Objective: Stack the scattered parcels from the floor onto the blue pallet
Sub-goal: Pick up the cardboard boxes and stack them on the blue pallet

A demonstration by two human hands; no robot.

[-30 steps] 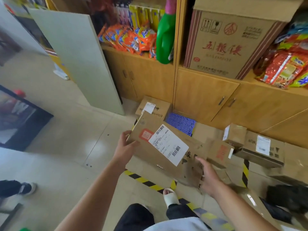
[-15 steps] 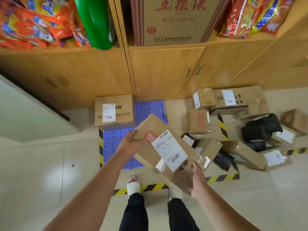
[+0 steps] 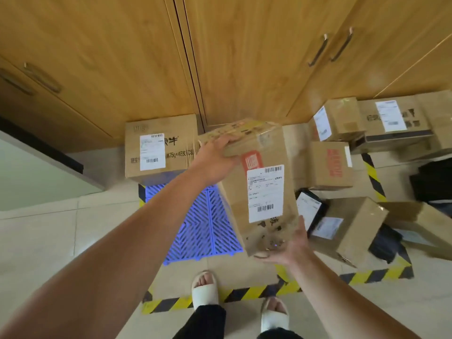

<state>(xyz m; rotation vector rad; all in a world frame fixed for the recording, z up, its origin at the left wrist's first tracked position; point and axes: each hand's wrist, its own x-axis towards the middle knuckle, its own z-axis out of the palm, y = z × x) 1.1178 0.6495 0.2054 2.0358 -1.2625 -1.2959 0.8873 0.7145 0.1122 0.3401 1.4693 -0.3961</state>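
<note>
I hold a long cardboard parcel (image 3: 261,182) with a white shipping label and a red stamp over the right side of the blue pallet (image 3: 195,223). My left hand (image 3: 215,160) grips its far top edge. My right hand (image 3: 286,248) supports its near bottom end. One labelled cardboard box (image 3: 159,148) sits on the pallet's far left corner, against the cabinet. More parcels lie scattered on the floor to the right, among them a box with red print (image 3: 327,165) and a tilted box (image 3: 352,226).
Wooden cabinet doors (image 3: 244,57) stand directly behind the pallet. Yellow-black hazard tape (image 3: 220,297) marks the floor around the pallet and parcels. Black bags (image 3: 433,182) lie at the far right. My sandalled feet (image 3: 205,289) stand at the tape. A pale panel (image 3: 36,177) lies left.
My view has tilted down and closer to the cabinet. The parcel has swung from a slanted hold to nearly lengthwise and moved forward over the pallet, both hands still gripping it.
</note>
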